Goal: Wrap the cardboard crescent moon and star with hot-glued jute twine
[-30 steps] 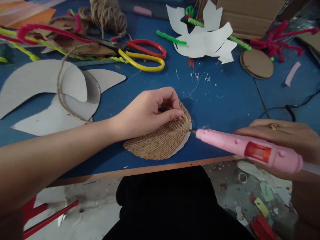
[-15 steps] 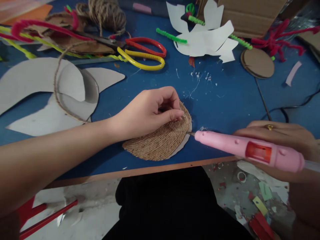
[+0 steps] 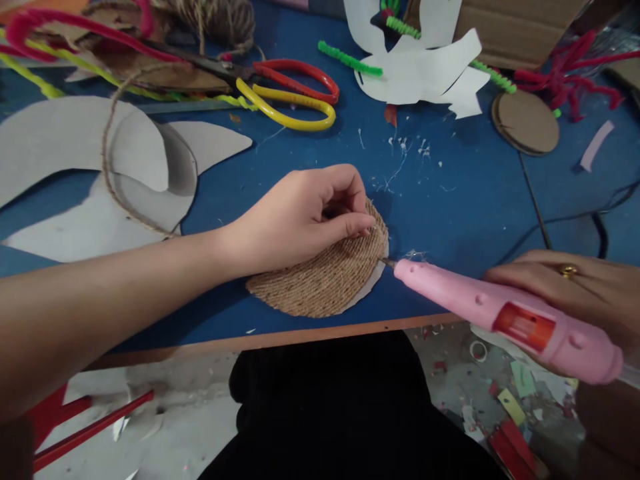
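Observation:
My left hand (image 3: 320,210) rests over a leaf-shaped piece (image 3: 315,287) covered in rows of brown jute twine. Its thumb and forefinger pinch the twine at the piece's upper right; the fingertips hide most of that strand. A white backing edge (image 3: 367,291) shows bare along the lower right. My right hand (image 3: 575,293) is wrapped around a pink hot glue gun (image 3: 505,313), whose metal nozzle touches the border between twine and backing. Slack twine (image 3: 106,150) loops over white paper cutouts (image 3: 50,133) at the left and passes behind my left forearm.
Scissors (image 3: 300,123) with red and yellow handles lie behind my left hand, near a ball of twine (image 3: 220,23). A white paper cutout (image 3: 410,73) with green pipe cleaners, cardboard discs (image 3: 525,123) and a black cord (image 3: 600,233) are at the right. The table edge (image 3: 300,337) runs close in front.
The glue gun's rear and my right hand have swung lower and slightly right, while the nozzle stays at the twine edge. My left hand keeps its pinch. The whole view has shifted slightly.

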`<act>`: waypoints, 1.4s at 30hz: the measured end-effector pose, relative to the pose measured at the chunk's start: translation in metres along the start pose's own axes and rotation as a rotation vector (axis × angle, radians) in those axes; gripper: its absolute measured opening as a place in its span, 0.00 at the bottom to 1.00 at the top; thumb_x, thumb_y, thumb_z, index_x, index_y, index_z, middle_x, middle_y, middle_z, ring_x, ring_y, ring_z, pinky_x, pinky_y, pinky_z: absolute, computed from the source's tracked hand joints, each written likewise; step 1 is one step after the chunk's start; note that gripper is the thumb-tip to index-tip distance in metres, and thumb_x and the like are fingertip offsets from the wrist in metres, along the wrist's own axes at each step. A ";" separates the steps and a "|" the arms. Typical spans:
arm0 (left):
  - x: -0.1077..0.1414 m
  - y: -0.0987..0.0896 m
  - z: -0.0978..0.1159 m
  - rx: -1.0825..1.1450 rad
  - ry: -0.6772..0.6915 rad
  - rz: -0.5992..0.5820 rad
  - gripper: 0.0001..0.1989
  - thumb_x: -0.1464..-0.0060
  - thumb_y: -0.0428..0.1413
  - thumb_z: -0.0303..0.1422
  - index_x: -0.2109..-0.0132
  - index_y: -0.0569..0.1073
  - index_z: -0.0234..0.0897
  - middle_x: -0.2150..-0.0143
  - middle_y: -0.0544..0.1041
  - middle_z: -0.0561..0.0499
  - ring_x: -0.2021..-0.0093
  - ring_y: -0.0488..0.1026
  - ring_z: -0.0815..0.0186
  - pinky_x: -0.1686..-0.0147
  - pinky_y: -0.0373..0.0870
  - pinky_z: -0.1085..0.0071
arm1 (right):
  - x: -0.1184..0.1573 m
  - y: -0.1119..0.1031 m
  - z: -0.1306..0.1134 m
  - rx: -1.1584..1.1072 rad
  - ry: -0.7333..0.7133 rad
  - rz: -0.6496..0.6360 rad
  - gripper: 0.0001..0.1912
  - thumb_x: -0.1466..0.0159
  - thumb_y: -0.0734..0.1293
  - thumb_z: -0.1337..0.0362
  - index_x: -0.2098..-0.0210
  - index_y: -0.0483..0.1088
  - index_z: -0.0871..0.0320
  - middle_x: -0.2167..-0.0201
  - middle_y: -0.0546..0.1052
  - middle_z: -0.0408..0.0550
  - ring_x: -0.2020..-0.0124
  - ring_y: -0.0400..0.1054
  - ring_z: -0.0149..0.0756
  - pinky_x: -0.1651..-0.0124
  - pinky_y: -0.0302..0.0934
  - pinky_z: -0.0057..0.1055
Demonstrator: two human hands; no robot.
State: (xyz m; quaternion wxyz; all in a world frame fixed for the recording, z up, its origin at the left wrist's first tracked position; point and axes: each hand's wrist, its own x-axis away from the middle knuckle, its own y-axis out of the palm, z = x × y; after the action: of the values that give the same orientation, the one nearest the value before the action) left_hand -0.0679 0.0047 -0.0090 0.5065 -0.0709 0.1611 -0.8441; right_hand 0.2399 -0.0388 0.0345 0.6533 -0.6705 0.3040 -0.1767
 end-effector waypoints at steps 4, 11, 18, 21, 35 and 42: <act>0.000 0.000 -0.001 0.014 0.003 -0.001 0.07 0.42 0.57 0.36 0.65 0.68 0.38 0.65 0.77 0.54 0.64 0.76 0.67 0.64 0.72 0.71 | 0.006 0.004 0.000 0.050 -0.004 0.025 0.15 0.33 0.51 0.67 0.56 0.66 0.48 0.74 0.74 0.47 0.69 0.70 0.46 0.65 0.60 0.43; 0.000 0.001 -0.001 0.016 0.005 -0.003 0.08 0.42 0.57 0.36 0.65 0.68 0.38 0.65 0.77 0.53 0.64 0.76 0.66 0.65 0.71 0.70 | 0.010 0.005 0.001 0.034 -0.003 0.038 0.16 0.34 0.52 0.67 0.56 0.67 0.46 0.73 0.74 0.46 0.69 0.70 0.46 0.63 0.62 0.44; 0.000 0.000 -0.001 0.011 0.007 -0.002 0.07 0.42 0.57 0.35 0.65 0.68 0.38 0.66 0.76 0.54 0.65 0.77 0.67 0.65 0.70 0.70 | 0.010 0.002 -0.001 -0.012 0.008 0.000 0.12 0.36 0.56 0.64 0.58 0.68 0.47 0.73 0.74 0.46 0.69 0.72 0.46 0.65 0.62 0.43; 0.000 0.001 -0.001 0.001 0.014 0.007 0.07 0.42 0.57 0.35 0.65 0.68 0.38 0.67 0.76 0.54 0.66 0.76 0.67 0.65 0.70 0.70 | 0.008 0.000 -0.002 -0.007 0.000 -0.008 0.11 0.37 0.57 0.62 0.59 0.69 0.46 0.73 0.74 0.45 0.70 0.72 0.46 0.67 0.62 0.43; 0.000 0.001 0.000 -0.001 0.015 0.008 0.07 0.42 0.57 0.35 0.65 0.68 0.38 0.66 0.76 0.55 0.64 0.77 0.68 0.65 0.70 0.72 | 0.005 0.002 0.000 0.029 -0.021 0.068 0.13 0.34 0.55 0.62 0.55 0.69 0.46 0.74 0.74 0.45 0.70 0.72 0.45 0.67 0.61 0.41; 0.000 0.001 -0.001 0.000 0.017 0.011 0.07 0.42 0.57 0.35 0.65 0.68 0.38 0.67 0.77 0.55 0.66 0.76 0.68 0.65 0.69 0.72 | 0.002 0.001 -0.007 0.057 -0.066 0.072 0.14 0.34 0.55 0.62 0.53 0.68 0.47 0.75 0.75 0.44 0.72 0.72 0.46 0.69 0.62 0.42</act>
State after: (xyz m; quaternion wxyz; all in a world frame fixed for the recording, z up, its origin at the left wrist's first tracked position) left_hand -0.0674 0.0045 -0.0104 0.5097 -0.0629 0.1656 -0.8419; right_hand 0.2367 -0.0454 0.0341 0.6877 -0.6456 0.3013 -0.1393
